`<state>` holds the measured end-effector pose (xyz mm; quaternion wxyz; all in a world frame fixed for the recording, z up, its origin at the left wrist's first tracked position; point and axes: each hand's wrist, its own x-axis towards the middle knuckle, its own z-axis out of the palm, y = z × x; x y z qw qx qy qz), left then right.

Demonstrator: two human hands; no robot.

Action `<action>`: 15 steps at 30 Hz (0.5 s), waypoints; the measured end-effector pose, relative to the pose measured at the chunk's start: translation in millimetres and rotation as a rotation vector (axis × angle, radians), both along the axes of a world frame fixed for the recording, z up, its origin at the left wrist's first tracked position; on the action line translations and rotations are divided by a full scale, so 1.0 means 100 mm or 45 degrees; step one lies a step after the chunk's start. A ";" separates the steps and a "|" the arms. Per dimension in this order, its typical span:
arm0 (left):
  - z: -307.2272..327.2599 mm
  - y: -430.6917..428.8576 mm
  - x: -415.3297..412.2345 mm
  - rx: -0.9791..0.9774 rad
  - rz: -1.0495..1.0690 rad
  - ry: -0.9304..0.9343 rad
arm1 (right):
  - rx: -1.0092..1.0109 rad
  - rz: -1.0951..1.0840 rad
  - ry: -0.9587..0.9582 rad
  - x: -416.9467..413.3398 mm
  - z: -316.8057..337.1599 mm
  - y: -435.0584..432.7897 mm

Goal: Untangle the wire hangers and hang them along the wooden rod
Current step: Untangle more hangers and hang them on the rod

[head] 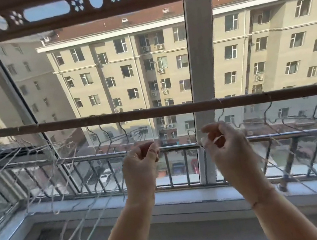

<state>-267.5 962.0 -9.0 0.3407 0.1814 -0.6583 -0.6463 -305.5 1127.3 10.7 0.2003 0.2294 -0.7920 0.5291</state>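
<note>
At far left a bunch of hangers (37, 183) droops from the rod (152, 113), crowded and overlapping, their lower loops sagging near the sill (188, 196). Right of them a few hooks (102, 129) sit spaced along the rod. The rod runs left to right, above and just beyond both hands.

The left hand (140, 167) is curled into a narrow pinch on a thin vertical wire (152, 133) that rises towards the rod. The right hand (225, 146) is likewise curled, pinching white wire (219, 138) at its fingertips, with more wire trailing down to the right. Whether both hold one hanger I cannot tell.

Further right, more hangers (275, 114) hang spaced on the rod.

The bare stretch of rod lies directly above the gap between the hands, so the likely move is straight up, hook over the rod; the left hand looks slightly nearer it.
</note>
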 end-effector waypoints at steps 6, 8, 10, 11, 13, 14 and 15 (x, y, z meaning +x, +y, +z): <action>-0.03 -0.88 0.32 -0.173 0.289 0.065 | 0.051 0.132 -0.255 0.17 -0.24 -1.08; -0.03 -1.08 0.37 -0.258 0.315 0.041 | 0.072 0.134 -0.320 0.18 -0.32 -1.36; -0.05 -1.25 0.37 -0.337 0.289 -0.020 | 0.056 0.110 -0.374 0.18 -0.38 -1.58; -0.06 -1.31 0.37 -0.374 0.255 -0.056 | 0.048 0.085 -0.396 0.17 -0.41 -1.67; -0.07 -1.36 0.36 -0.398 0.132 -0.120 | 0.016 0.032 -0.416 0.16 -0.46 -1.79; -0.08 -1.37 0.36 -0.401 0.070 -0.148 | -0.013 0.013 -0.429 0.16 -0.48 -1.83; -0.09 -1.38 0.36 -0.408 0.020 -0.177 | -0.045 0.003 -0.449 0.16 -0.49 -1.87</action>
